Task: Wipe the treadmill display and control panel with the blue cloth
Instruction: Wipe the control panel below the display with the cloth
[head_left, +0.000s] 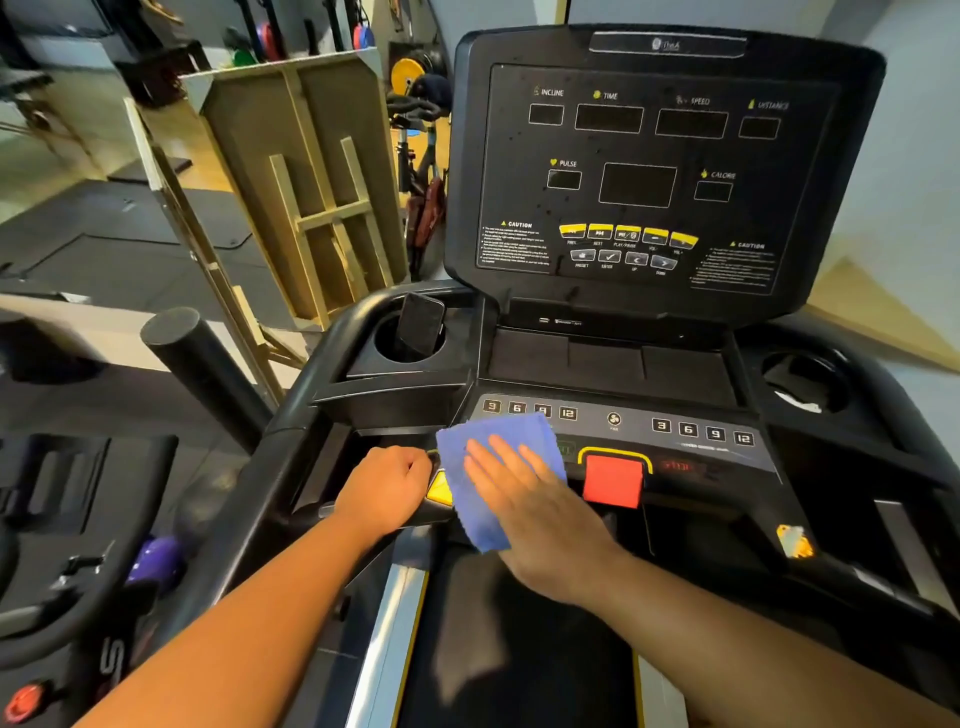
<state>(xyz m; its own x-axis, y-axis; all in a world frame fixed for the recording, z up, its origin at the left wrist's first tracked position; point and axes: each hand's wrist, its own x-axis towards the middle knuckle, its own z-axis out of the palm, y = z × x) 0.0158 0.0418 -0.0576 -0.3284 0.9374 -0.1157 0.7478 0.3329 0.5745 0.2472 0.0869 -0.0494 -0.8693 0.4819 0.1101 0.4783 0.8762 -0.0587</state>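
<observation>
While the left hand (387, 486) curls in a fist around the treadmill's near-left handlebar (363, 512), the right hand (524, 493) lies flat with straight, spread fingers on a blue cloth (491, 467), pressing it onto the left part of the control panel (623, 431). The one cloth is a square of nubby, bright blue fabric, lightly creased, its near corner hanging off the panel's edge and its far edge touching the left row of number keys. Just right of it sits one red stop button (613, 480) in a yellow surround. The panel carries two rows of four keys, each marked 3, 6, 9, 12, with a fan key between them. Farther back, the upright display (649, 171) shows seven dark windows, five yellow buttons and four grey ones. Two cup holders flank the console; the left cup holder (410, 343) holds one dark phone (421, 325).
</observation>
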